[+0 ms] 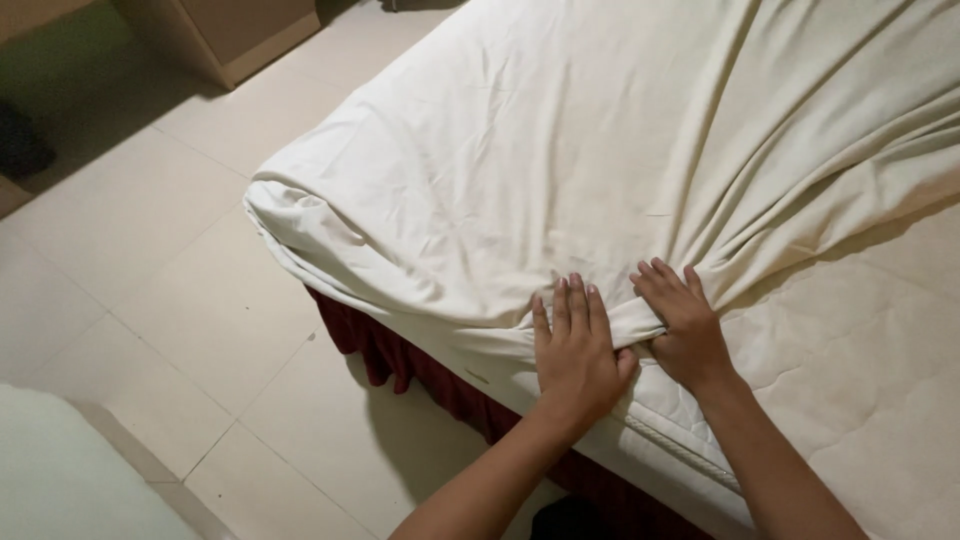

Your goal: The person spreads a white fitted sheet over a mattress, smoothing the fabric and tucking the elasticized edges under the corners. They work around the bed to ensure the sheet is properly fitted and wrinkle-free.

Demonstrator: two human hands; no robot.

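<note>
At the near edge of the bed, the left hand (575,355) lies flat with its fingers together, pressing on the gathered hem of the cream cotton bed sheet (560,160). Just beside it, the right hand (685,325) also rests on the hem, fingers close together and curled slightly over the bunched fold; it seems to press rather than pinch, though its thumb is hidden.

To the right of the hands, the white quilted mattress (860,380) is bare along its near edge and towards its right side, so that part is still uncovered. Below the near edge, a dark red pleated bed skirt (400,360) hangs down to the pale tiled floor (150,270).

Farther off, the sheet covers the left corner of the bed, where it sits loose and folded over itself. Deep creases fan out from the hands across the far surface, so it looks spread but not yet smoothed.

At the far left stands a light wooden cabinet (240,30).
</note>
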